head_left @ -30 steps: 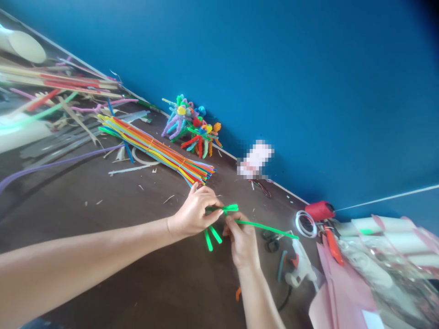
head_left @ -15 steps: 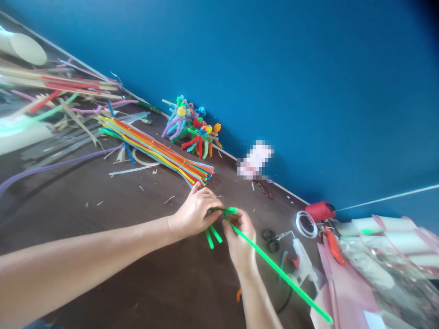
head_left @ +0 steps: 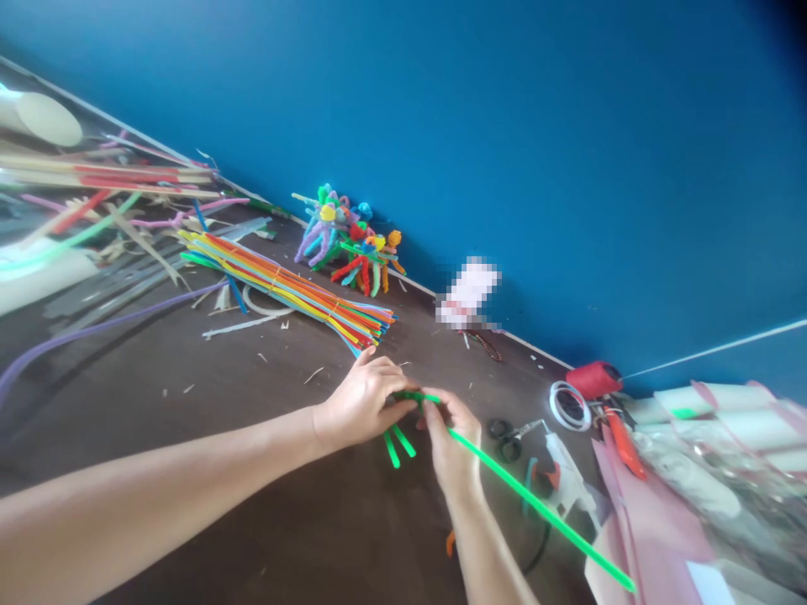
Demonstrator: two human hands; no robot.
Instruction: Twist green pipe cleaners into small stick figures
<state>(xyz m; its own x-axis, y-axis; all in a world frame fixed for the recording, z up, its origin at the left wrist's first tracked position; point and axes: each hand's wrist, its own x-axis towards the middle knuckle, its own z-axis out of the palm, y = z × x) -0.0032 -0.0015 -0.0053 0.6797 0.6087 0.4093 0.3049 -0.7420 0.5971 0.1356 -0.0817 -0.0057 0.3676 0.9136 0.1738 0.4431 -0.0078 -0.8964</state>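
Observation:
My left hand and my right hand meet above the dark table, both closed on bright green pipe cleaners. One long green stem slants from my right fingers down to the lower right. Two short green ends poke out below my left fingers, and another short piece spans the gap between the hands. The join itself is partly hidden by my fingertips. Just beyond my left hand lies a bundle of coloured pipe cleaners, bound with thin bands.
Small pipe-cleaner figures stand by the blue wall. To the right are scissors, a white glue gun, a tape ring, a red thread spool and pink paper. Mixed strips and sticks are heaped at left.
Both hands have shifted slightly right and down in the picture. They remain closed on the green pipe cleaners, and the short piece between them now lies lower. The view has tilted a little.

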